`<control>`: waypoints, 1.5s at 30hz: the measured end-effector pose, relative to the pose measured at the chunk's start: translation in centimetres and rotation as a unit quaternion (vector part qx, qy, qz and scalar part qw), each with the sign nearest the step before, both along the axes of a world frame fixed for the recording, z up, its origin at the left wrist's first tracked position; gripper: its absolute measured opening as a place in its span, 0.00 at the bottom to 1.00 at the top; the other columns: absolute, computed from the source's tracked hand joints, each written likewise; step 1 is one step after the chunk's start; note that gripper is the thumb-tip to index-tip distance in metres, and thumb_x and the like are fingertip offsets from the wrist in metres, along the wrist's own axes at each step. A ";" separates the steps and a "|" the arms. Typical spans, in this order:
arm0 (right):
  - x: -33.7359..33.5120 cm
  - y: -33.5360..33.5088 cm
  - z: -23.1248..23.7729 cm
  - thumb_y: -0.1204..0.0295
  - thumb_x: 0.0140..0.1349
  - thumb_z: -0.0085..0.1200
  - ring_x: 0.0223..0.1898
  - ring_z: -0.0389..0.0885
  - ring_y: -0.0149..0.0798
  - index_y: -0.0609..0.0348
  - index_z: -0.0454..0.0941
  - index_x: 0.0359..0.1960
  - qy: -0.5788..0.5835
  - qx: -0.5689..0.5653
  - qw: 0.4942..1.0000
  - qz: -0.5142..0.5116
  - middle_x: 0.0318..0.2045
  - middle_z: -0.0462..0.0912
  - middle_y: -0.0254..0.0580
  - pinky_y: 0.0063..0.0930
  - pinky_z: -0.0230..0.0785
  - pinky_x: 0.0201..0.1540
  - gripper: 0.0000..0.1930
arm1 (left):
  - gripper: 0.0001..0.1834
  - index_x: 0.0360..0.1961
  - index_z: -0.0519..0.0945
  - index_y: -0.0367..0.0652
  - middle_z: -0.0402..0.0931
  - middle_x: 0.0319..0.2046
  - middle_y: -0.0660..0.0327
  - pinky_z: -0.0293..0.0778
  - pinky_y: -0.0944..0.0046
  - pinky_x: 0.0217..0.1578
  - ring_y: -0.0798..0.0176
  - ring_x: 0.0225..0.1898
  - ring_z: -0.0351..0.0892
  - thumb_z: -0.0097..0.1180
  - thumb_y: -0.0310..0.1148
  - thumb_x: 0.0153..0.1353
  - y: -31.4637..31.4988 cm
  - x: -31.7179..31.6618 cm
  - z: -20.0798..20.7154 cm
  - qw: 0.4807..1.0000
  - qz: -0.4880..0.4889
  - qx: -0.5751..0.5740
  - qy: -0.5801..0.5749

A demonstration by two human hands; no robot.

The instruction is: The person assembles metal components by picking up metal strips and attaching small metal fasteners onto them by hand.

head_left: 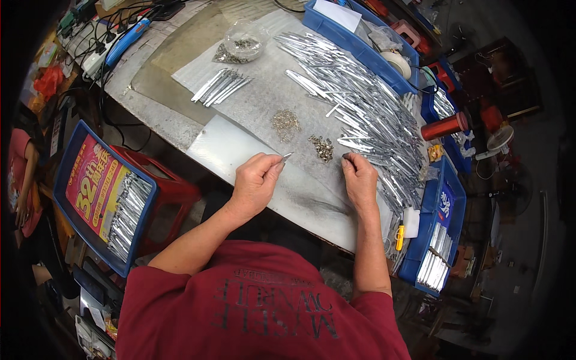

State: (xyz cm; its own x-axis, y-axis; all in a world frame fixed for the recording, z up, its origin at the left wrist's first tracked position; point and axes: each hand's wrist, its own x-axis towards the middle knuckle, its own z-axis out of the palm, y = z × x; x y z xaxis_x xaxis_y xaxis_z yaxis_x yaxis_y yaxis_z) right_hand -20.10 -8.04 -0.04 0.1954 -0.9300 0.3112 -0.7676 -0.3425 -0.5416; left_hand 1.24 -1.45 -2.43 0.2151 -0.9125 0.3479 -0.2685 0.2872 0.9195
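My left hand [258, 179] is closed in a pinch on a small metal piece [288, 156], its pale tip sticking out past the fingers. Across from it my right hand [361, 180] is closed too, thumb against forefinger; whatever it grips is too small to make out. Between the hands, a bit farther off, lies a heap of small dark metal parts [322, 148]. Left of that is a loose pile of tiny gold-coloured parts [285, 125]. A large spread of slim silver metal strips [366, 108] reaches along the right, close to my right hand.
A neat row of strips [221, 87] and a clear plastic tub [245, 41] lie farther off. Blue bins [441, 222] flank the table's right edge, near a yellow-handled tool [400, 236]. Left, another blue bin [129, 255] of strips sits by a red stool [174, 192].
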 end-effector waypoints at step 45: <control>3.9 3.2 0.4 0.74 0.56 0.50 0.23 0.60 0.18 0.66 0.72 0.29 -0.332 0.180 0.925 0.046 0.20 0.68 0.23 0.13 0.55 0.24 0.06 | 0.06 0.32 0.77 0.33 0.69 0.19 0.60 0.62 0.71 0.19 0.69 0.18 0.66 0.53 0.21 0.51 0.2 -0.6 0.1 0.999 0.009 -0.036 -0.017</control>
